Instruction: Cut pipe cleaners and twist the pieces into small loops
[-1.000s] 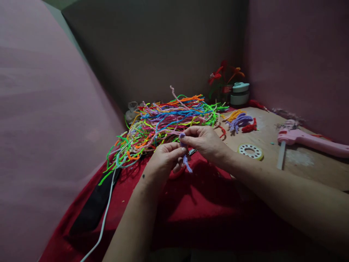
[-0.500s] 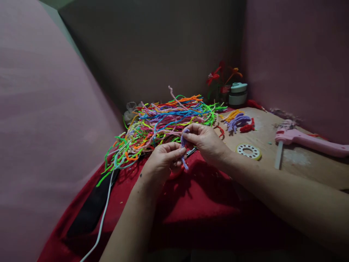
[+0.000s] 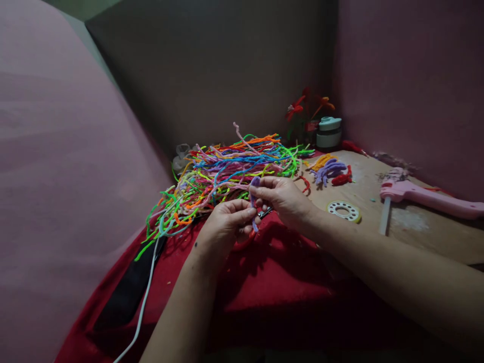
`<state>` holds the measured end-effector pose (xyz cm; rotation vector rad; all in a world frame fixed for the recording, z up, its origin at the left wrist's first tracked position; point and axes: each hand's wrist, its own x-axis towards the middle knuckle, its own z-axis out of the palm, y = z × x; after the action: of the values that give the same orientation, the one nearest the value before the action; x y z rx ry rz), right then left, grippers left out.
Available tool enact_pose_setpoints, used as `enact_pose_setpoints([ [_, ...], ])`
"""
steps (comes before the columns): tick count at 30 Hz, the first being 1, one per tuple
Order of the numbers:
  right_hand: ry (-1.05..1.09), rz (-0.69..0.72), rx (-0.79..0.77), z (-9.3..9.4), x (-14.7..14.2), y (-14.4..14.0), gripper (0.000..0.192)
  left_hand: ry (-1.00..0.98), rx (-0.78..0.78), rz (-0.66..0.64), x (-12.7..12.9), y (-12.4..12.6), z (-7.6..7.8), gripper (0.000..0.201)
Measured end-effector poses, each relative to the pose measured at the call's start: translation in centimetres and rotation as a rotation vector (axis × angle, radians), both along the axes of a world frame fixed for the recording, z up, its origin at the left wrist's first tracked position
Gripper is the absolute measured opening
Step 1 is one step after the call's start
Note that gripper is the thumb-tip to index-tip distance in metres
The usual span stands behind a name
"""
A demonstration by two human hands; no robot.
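Note:
A short purple pipe cleaner (image 3: 255,182), bent into a narrow loop at its top, is held between my two hands. My left hand (image 3: 229,222) pinches its lower part, with the tail poking out below the fingers. Higher up, the thumb and fingers of my right hand (image 3: 282,196) close on it near the loop. Under my hands lie scissors (image 3: 265,213), their red handle and metal partly covered by my fingers. Just behind is a big heap of many-coloured pipe cleaners (image 3: 234,169).
On the brown board (image 3: 366,222) are a bundle of bent purple pipe cleaners (image 3: 328,171), red pieces (image 3: 342,176), a tape roll (image 3: 344,211) and a pink glue gun (image 3: 427,194). A white cable (image 3: 142,302) crosses a black flat object (image 3: 126,295). Red flowers (image 3: 295,108) stand behind.
The top of the purple pipe cleaner now shows as a clearer rounded loop. My right hand has shifted slightly down, and its fingers sit a little differently on it.

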<state>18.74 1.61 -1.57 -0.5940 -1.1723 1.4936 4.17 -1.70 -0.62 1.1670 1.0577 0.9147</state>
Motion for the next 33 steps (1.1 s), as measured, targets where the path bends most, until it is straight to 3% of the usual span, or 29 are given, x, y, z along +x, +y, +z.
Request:
enact_pose_setpoints([
  [3, -0.033, 0.057, -0.027, 0.0, 0.0, -0.2, 0.025, -0.01, 0.002, 0.015, 0.0, 0.2, -0.1, 0.019],
  [12, -0.01, -0.095, -0.043, 0.0, 0.0, 0.2, 0.03, 0.326, 0.187, 0.132, 1.5, -0.3, 0.2, 0.013],
  [27, 0.011, -0.048, -0.025, -0.1, -0.1, 0.1, 0.028, 0.23, 0.11, 0.07, 0.8, 0.0, -0.1, 0.017],
  [33, 0.021, -0.078, -0.029, -0.3, -0.3, 0.1, 0.025, 0.276, 0.172, 0.083, 0.9, 0.0, -0.3, 0.022],
])
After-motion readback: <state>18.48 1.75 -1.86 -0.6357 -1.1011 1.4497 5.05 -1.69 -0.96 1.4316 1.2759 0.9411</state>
